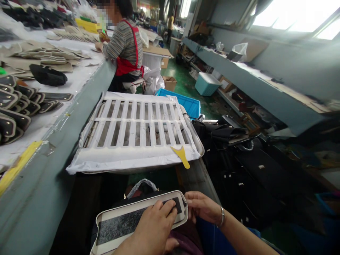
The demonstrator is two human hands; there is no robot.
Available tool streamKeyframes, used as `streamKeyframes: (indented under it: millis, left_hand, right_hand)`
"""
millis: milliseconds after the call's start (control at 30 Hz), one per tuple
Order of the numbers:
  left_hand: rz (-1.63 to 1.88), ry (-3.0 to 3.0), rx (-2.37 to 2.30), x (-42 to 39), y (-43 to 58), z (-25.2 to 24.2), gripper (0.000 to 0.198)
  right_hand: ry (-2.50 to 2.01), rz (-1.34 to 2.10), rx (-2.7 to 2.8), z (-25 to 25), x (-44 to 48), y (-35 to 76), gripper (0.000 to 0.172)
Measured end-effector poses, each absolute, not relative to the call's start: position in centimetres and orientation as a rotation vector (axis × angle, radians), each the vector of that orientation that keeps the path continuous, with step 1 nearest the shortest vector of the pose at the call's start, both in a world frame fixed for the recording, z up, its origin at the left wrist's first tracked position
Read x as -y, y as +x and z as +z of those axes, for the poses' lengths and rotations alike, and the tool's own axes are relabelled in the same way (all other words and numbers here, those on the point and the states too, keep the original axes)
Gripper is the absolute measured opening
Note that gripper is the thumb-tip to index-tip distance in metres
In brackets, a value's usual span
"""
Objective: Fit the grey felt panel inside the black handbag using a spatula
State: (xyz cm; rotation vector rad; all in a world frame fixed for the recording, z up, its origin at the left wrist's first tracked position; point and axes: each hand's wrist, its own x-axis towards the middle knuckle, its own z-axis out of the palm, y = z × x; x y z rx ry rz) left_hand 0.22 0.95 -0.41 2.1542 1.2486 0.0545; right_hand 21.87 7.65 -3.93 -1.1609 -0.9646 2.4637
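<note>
In my lap lies a black bag, tilted, with a beige panel (127, 209) facing up. The panel has a raised rim and a dark speckled strip (117, 226) along its middle. Behind it rises the bag's handle (143, 185), wrapped in clear plastic. My left hand (156, 223) is laid across the panel, fingers pressed on the strip and thumb around the near edge. At the panel's right end, my right hand (200, 205) pinches the rim by a small dark notch; the fingertips are partly hidden. A metal bracelet is on the right wrist.
Ahead stands a slatted rack (132, 124) wrapped in white, with a yellow tool (182, 156) on its corner. The left bench (79, 95) carries dark trimmed pieces (16, 102) and beige stacks (47, 53). Black bags (260, 170) are piled right. A co-worker (127, 46) sits beyond.
</note>
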Motion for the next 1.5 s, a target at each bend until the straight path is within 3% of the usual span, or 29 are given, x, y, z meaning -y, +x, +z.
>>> streamKeyframes:
  millis: [333,533,733,933,1100,1300,1500]
  left_hand:
    - [0.045,2.173,-1.208,-1.5,0.1,-0.5,0.068]
    - [0.017,2.171,-1.158,-1.5,-0.3,-0.7,0.07]
    - [-0.037,2.123,-1.18,-2.1,0.5,0.4,0.07]
    - [0.241,1.697,-1.039,-1.4,-3.6,5.1,0.079]
    - [1.113,0.949,-1.476,3.7,-14.8,2.9,0.027]
    - [0.973,0.76,-1.403,8.2,-16.7,-3.2,0.032]
    - [0.924,0.827,-1.396,6.6,-15.1,-3.2,0.038]
  right_hand:
    - [-1.292,2.505,1.224,-4.0,-9.3,21.3,0.035]
    - [-1.506,2.501,1.552,-1.6,-10.9,19.8,0.02]
    - [-1.699,2.387,1.885,-0.1,-11.8,18.3,0.016]
    - [-1.623,2.202,2.056,0.1,-10.9,19.0,0.025]
    - [-1.643,2.028,2.072,-0.1,-9.4,19.4,0.037]
    - [-1.695,2.128,1.953,-1.0,-9.5,19.6,0.05]
    - [-1.684,2.127,1.932,-0.7,-8.7,19.2,0.051]
